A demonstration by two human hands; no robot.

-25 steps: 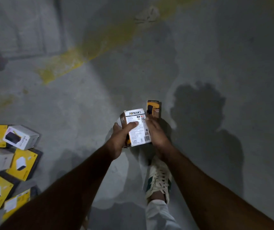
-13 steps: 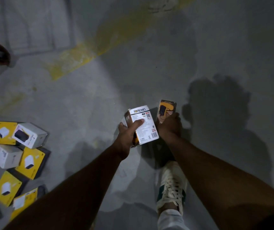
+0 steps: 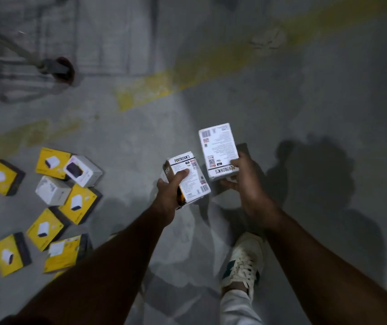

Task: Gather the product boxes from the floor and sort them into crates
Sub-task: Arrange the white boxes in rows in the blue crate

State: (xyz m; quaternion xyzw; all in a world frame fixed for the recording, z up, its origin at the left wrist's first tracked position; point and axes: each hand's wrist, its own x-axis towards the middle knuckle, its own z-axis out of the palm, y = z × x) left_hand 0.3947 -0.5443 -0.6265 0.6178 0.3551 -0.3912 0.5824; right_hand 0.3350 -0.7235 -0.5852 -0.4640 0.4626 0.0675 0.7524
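Observation:
My left hand (image 3: 170, 187) grips a white product box (image 3: 193, 181) with a printed label face, thumb across the front. To its right, my right hand (image 3: 244, 181) holds a second white box (image 3: 218, 148) upright, label side toward me and upside down. Both boxes are held above the grey concrete floor, close together but apart. On the floor at the left lies a scatter of several yellow boxes (image 3: 77, 204) mixed with two white boxes (image 3: 51, 191). No crate is in view.
A dark caster wheel (image 3: 63, 70) on a metal cart frame stands at the upper left. A worn yellow floor line (image 3: 187, 78) runs diagonally across the concrete. My white sneaker (image 3: 244, 261) is planted below my right hand.
My right hand lifted the second box off the floor and turned it so its white label faces me. The view shifted, bringing more of the box scatter and the cart wheel into sight.

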